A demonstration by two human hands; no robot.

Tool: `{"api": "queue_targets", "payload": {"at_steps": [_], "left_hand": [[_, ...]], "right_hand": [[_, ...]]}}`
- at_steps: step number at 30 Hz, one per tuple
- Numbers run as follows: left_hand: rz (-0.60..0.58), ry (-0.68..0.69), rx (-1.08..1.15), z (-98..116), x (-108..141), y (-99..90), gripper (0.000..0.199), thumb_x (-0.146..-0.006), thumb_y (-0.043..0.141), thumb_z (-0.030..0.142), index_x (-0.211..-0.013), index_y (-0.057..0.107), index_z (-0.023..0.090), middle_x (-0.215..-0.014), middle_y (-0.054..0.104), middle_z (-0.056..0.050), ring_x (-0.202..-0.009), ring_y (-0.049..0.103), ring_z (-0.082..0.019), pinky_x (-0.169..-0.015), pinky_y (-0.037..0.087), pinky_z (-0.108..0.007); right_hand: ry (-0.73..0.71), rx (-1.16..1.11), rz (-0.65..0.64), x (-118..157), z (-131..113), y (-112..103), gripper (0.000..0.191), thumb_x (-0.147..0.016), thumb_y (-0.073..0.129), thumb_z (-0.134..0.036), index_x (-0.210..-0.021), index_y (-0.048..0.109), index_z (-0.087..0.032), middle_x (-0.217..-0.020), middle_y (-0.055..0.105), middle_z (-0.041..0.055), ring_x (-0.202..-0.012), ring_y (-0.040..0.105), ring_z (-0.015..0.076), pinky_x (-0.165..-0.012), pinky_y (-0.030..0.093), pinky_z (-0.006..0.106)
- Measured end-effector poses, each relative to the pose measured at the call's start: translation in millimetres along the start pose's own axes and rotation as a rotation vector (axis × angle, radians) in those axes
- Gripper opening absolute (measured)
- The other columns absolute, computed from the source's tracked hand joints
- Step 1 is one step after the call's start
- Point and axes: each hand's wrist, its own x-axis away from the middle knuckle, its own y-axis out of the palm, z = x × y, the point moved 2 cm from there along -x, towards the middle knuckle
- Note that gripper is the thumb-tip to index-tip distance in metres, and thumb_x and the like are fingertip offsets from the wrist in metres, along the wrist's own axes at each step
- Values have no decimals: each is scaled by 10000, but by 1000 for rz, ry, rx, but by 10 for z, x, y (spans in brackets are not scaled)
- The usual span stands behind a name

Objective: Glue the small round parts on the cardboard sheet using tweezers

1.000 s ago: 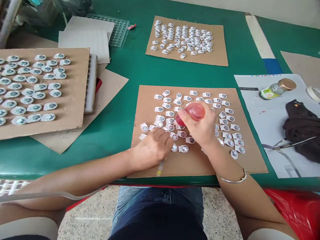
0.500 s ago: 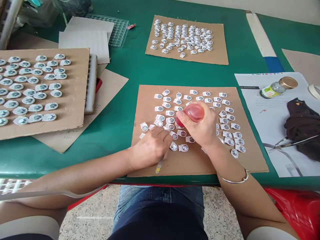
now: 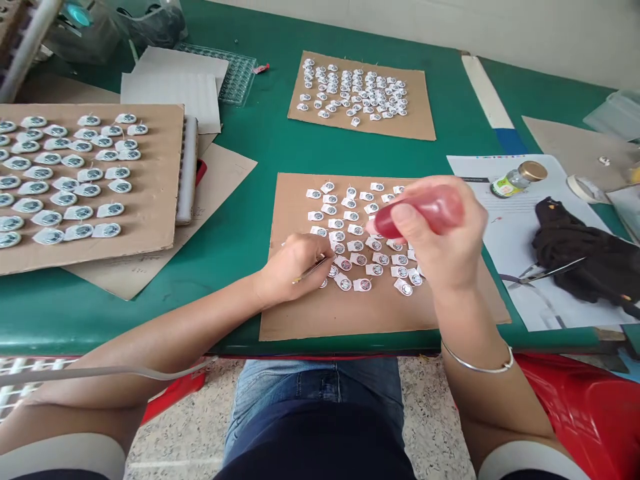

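Note:
My right hand (image 3: 445, 233) is wrapped round a translucent red squeeze bottle (image 3: 425, 210), held tilted over the middle cardboard sheet (image 3: 350, 320). Several small white tagged pieces with dark round prints lie in rows on that sheet; one piece (image 3: 363, 285) near its front shows a reddish centre. My left hand (image 3: 295, 267) rests at the sheet's left part, fingers pinched on a thin stick (image 3: 310, 269) that points down to the left. Its fingertips are beside the pieces, and some pieces are hidden behind both hands.
A raised cardboard sheet (image 3: 150, 200) with similar pieces lies left, another sheet (image 3: 420, 120) at the back. On the right are white paper (image 3: 480, 200), a small gold-capped jar (image 3: 517, 179), tweezers (image 3: 555, 269), black cloth (image 3: 580, 247) and a tape roll (image 3: 585, 189).
My right hand has moved right and up a little with the red bottle, away from my left hand. My left hand has shifted slightly left, and its stick now lies at a flatter angle.

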Motion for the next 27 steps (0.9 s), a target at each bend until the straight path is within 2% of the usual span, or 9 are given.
{"api": "queue_targets", "payload": {"at_steps": [3, 5, 7, 10, 14, 21, 27], "left_hand": [[-2, -53, 93, -32, 3, -21, 128, -738, 500, 64, -731, 606, 136, -638, 583, 11, -548, 480, -76, -516, 346, -206], [2, -70, 129, -48, 4, -21, 142, -737, 498, 57, -735, 615, 138, -636, 590, 16, -540, 479, -70, -510, 340, -202], [4, -78, 142, -56, 4, -17, 143, -732, 501, 56, -735, 618, 137, -622, 587, 22, -526, 470, -66, -503, 333, -200], [7, -81, 140, -56, 4, -19, 128, -725, 510, 61, -722, 614, 134, -602, 573, 29, -516, 457, -63, -503, 329, -200], [-1, -85, 136, -50, 4, -27, 130, -727, 507, 59, -726, 612, 135, -606, 568, 30, -525, 457, -63, -510, 332, -197], [-13, -70, 94, -35, 8, -30, 119, -734, 504, 70, -717, 599, 141, -595, 545, 30, -533, 453, -72, -520, 323, -208], [-12, -63, 83, -28, 9, -33, 113, -744, 505, 77, -723, 596, 139, -597, 540, 27, -536, 451, -74, -524, 322, -212]], "right_hand": [[53, -107, 64, 178, -11, -67, 332, -732, 674, -379, -987, 535, -218, -847, 613, 12, -688, 630, 135, -587, 535, 283], [113, -144, 100, 363, 66, -32, 293, -751, 654, -366, -966, 549, -197, -842, 614, 15, -626, 631, 132, -535, 531, 275], [150, -51, 160, 541, 163, 26, 258, -737, 669, -331, -927, 584, -178, -839, 625, 24, -672, 639, 149, -585, 541, 295], [123, 103, 212, 688, 256, 106, 227, -705, 692, -316, -861, 617, -169, -833, 639, 21, -731, 627, 152, -661, 532, 314], [84, 174, 192, 674, 275, 148, 217, -696, 700, -312, -836, 624, -165, -799, 652, 15, -737, 619, 140, -672, 513, 290], [126, 178, 124, 650, 298, 169, 233, -707, 694, -349, -845, 618, -177, -808, 645, 11, -734, 621, 141, -695, 512, 296], [140, 183, 122, 655, 312, 184, 259, -701, 701, -354, -872, 615, -180, -819, 649, 10, -731, 626, 142, -691, 516, 291]]}}
